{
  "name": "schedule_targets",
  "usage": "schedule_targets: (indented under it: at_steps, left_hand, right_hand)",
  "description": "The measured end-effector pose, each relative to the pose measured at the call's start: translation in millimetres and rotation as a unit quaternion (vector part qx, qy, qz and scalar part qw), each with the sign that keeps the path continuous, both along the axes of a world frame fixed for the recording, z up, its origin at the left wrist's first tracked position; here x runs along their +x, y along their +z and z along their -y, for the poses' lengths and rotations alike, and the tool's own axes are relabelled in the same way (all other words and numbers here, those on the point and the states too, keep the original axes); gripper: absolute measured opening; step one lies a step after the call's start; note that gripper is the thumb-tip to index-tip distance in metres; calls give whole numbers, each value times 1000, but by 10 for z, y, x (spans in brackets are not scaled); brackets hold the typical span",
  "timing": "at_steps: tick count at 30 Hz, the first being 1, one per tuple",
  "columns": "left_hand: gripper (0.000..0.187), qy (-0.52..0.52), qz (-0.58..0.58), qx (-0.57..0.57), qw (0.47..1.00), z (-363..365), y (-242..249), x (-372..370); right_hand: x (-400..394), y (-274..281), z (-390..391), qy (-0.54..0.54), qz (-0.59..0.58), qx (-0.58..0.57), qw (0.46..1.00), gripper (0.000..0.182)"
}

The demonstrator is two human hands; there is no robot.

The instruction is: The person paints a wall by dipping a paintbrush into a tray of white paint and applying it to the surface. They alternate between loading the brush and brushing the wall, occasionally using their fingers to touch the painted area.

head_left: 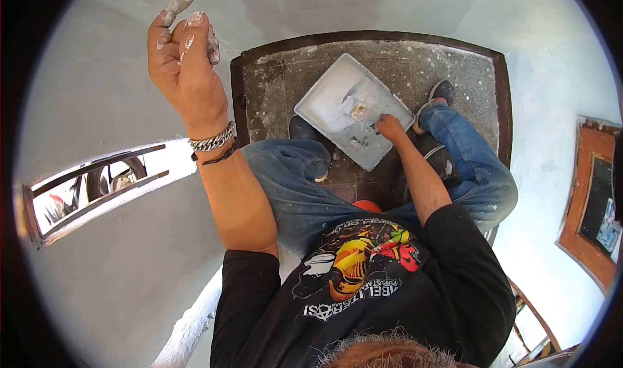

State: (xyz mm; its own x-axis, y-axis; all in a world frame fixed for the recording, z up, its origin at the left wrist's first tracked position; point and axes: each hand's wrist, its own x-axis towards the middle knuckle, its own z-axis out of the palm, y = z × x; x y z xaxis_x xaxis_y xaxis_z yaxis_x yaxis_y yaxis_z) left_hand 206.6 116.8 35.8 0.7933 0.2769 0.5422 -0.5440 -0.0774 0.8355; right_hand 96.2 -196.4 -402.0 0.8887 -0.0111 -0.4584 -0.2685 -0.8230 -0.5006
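Hair (389, 354) is seen closest of all, at the bottom. Past it, a big grey wall (97, 108) is seen on the left, and the brown floor (454, 60) is dotted with white specks. A black shirt (474, 271) with bright pictures is worn, and blue jeans (487, 180) are bent at the knees. A flat grey tray (370, 165) is set on the floor in front, between the two shoes (441, 91).

White and grey wet stuff (328, 102) is spread in the tray, with darker smears and a small yellow-brown spot (358, 112). The left hand (191, 76) is raised well away from the tray. Its fingers are daubed with white, one stretched up and the others curled; whether anything is pinched cannot be told. The right hand (391, 128) is held low over the tray's right side, with its fingers bent down at a dark patch; whether they are closed on something cannot be told.

It looks as if wet stuff is being worked or picked up by hand. For that, soft fingers and a still tray seem to be needed.
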Motion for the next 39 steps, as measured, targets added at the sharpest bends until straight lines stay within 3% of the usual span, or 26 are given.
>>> schedule_targets:
  at_steps: [4,7,9,12,15,18,24,30,33,36,39]
  left_hand:
    - [29,0,-1,41,999,14,-1,-18]
    - [30,19,-40,40,998,72,51,-57]
    - [30,18,-38,33,999,112,66,-51]
    - [30,17,-40,34,998,97,57,-41]
    - [30,28,-44,37,998,113,50,-42]
    - [30,25,-48,25,998,118,65,-43]
    - [29,3,-20,21,1000,31,20,-21]
    - [27,-5,-4,9,1000,-1,16,-20]
    - [27,-5,-8,1,1000,-18,12,-23]
    - [27,-5,-6,2,1000,-18,12,-27]
    - [28,-4,-11,6,1000,-23,5,-26]
  right_hand:
    - [-99,173,204,-40,-89,147,984,41]
    - [-308,201,208,-170,-83,281,941,46]
    - [-255,257,269,-118,-168,242,948,51]
    - [-325,178,282,-57,-18,82,995,51]
    - [-331,683,242,-89,-24,94,991,47]
    - [-330,858,214,-67,18,33,997,52]
    - [-327,1085,243,-47,80,118,989,46]
    - [-236,1502,309,-8,-60,194,979,35]
    - [-379,1709,192,-41,119,215,968,26]
    - [-407,1532,289,-24,117,248,961,25]
    - [-439,1427,416,-21,26,270,962,33]
